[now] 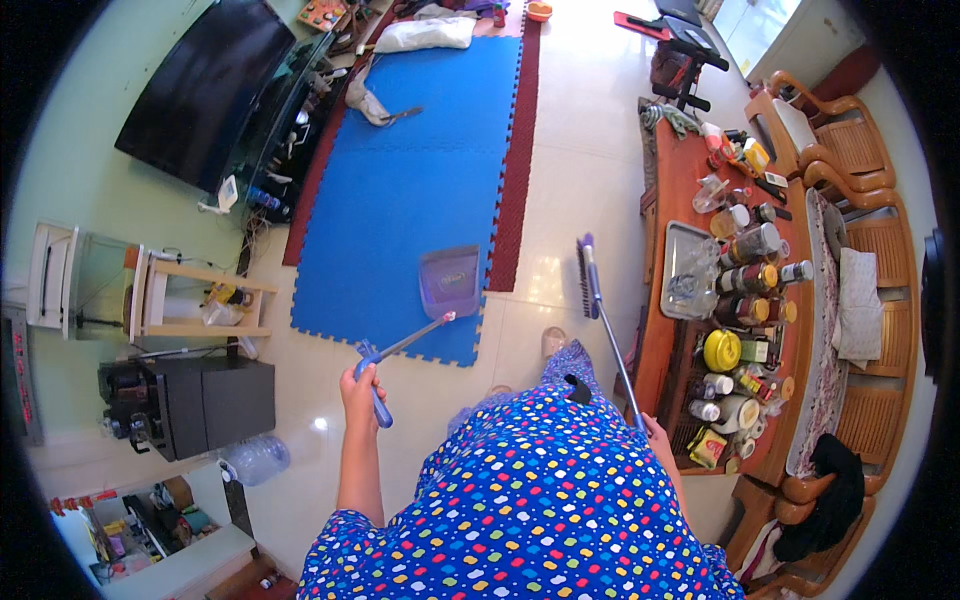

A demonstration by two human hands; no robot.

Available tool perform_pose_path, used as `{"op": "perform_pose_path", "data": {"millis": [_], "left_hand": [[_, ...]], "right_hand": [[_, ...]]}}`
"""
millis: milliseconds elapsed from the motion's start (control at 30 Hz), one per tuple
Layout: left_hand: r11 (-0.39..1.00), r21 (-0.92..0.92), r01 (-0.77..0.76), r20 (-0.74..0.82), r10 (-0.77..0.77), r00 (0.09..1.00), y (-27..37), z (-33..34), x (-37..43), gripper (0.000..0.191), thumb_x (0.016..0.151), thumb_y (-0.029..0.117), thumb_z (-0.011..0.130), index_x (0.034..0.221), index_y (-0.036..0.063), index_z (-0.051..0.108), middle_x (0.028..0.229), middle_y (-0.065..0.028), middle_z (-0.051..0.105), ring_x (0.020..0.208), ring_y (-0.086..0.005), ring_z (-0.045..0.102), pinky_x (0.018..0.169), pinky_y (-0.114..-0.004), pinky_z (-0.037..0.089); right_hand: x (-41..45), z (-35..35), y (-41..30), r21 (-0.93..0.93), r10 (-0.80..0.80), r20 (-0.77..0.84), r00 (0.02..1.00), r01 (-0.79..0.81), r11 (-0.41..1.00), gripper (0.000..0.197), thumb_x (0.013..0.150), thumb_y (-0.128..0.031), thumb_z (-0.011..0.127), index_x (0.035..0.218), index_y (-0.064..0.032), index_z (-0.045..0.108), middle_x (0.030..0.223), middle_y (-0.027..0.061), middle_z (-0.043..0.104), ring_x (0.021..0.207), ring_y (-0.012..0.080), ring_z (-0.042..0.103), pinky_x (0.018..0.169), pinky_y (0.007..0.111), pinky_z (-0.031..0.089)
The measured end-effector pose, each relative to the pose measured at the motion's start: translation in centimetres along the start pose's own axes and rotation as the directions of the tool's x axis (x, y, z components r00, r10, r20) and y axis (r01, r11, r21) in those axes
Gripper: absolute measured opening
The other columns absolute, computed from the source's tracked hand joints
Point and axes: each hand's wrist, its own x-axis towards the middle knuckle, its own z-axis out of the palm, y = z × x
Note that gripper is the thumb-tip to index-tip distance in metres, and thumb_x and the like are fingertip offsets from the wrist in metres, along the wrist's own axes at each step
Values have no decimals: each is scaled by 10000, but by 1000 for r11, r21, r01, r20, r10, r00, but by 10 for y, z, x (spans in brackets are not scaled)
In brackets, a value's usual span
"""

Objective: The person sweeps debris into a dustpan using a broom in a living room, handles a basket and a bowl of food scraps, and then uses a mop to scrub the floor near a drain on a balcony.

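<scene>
My left hand [363, 388] grips the blue handle of a long-handled dustpan [450, 279]. Its translucent purple pan is over the near end of a blue interlocking foam mat [420, 187]; whether it touches the mat I cannot tell. On my right side, my right hand [658, 439] holds the blue grip of a long-handled broom [613, 334]. The broom's dark-bristled purple head [586, 274] is over the pale tiled floor [551, 307], between the mat and the wooden table. Part of my right hand is hidden by my patterned clothing.
A wooden table [675, 187] on the right bears several jars and a metal tray [666, 300]. Wooden seats [870, 225] stand behind it. Leftward are a television [206, 97], a dark cabinet [236, 405] and a large water bottle [259, 459]. A white bundle [424, 34] lies at the mat's far end.
</scene>
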Motion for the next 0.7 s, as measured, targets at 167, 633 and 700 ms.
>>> {"op": "perform_pose_path", "data": {"millis": [167,633,700], "left_hand": [[999,-23,-22,-47,21,999,4,18,-1,245,785,156,569,938,12,443,624,-27,465,414,-91,452,360,-212,378],[996,-72,60,-135,-69,988,14,5,-4,252,777,166,591,912,28,429,600,-26,459,411,-99,452,358,-217,369],[994,-87,70,-131,-82,988,9,13,-1,254,778,170,591,910,30,426,602,-28,460,413,-99,452,359,-218,368]], "right_hand": [[19,8,-31,-37,-16,165,986,22,999,512,760,-83,601,1213,49,402,1074,76,543,937,131,517,810,243,408],[79,28,-120,77,16,187,982,-31,997,449,789,-77,521,1193,25,352,574,41,510,387,94,435,353,218,335],[89,18,-117,120,34,212,977,-61,991,398,798,-88,515,1156,15,376,576,46,512,393,98,440,356,221,340]]}}
